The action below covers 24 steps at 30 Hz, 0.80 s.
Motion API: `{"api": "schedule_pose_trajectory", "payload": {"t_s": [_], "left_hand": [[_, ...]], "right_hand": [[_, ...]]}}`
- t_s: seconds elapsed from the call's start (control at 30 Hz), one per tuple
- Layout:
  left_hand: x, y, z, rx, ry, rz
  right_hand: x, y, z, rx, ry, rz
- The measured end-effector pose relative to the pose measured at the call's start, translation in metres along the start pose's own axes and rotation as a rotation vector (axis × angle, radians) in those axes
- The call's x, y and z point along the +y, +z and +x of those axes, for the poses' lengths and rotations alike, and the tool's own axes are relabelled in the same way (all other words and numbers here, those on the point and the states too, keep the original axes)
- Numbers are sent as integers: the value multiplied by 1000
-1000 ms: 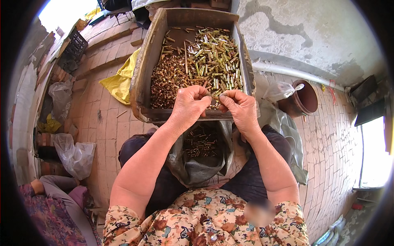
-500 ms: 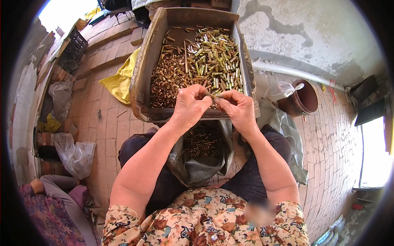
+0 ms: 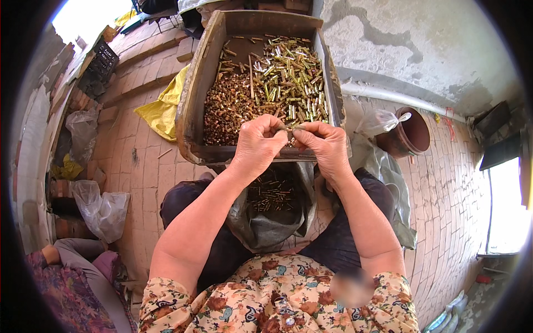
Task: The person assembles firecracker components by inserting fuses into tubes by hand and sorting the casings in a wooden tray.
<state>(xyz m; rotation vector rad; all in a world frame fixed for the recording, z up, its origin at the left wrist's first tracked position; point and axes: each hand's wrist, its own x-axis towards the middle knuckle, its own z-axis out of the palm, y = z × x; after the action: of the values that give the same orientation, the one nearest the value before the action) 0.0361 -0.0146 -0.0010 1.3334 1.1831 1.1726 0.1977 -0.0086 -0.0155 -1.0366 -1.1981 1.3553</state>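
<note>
My left hand (image 3: pixel 259 137) and my right hand (image 3: pixel 323 143) meet over the near edge of a large worn tray (image 3: pixel 195 94). Thumb and fingers of each are pinched together around a small brass-coloured metal piece, mostly hidden by the fingertips. Behind my hands the tray holds two heaps. Slim brass-coloured rod-like pieces (image 3: pixel 297 72) lie loosely on the right, and short copper-coloured pieces (image 3: pixel 225 102) are piled on the left. A thin stick (image 3: pixel 251 77) stands out between the heaps. Below my wrists an open grey-green sack (image 3: pixel 266 236) holds more slim metal pieces (image 3: pixel 272 197).
A yellow sack (image 3: pixel 164 108) lies left of the tray. To the right stand a dark red bucket (image 3: pixel 413 136) and a tied clear plastic bag (image 3: pixel 380 121). Clear plastic (image 3: pixel 102 211) lies at the left. Another person's legs (image 3: pixel 91 277) show at lower left.
My right hand has shifted slightly right, so the fingertips are a little farther apart and more of the small piece shows. My left hand stays nearly in place.
</note>
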Motion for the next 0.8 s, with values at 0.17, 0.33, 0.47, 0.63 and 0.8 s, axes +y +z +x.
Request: {"api": "schedule_pose_trajectory", "payload": {"t_s": [0.17,0.33,0.47,0.63,0.8], "left_hand": [[11,-12,-2,-64,-108,-168],[7,-17,-2,-114,-84,-163],[3,-19,-2,-130,-79,-236],[2,-18,-1,-131,-123,-322],[3,-19,-1,-137,-145,-334]], "right_hand": [[-2,-1,-1,14,15,14],[-3,1,-3,-32,-8,-44],[-7,2,-4,-33,17,-23],[-9,0,-7,-39,13,-19],[-6,3,-7,-30,11,-17]]}}
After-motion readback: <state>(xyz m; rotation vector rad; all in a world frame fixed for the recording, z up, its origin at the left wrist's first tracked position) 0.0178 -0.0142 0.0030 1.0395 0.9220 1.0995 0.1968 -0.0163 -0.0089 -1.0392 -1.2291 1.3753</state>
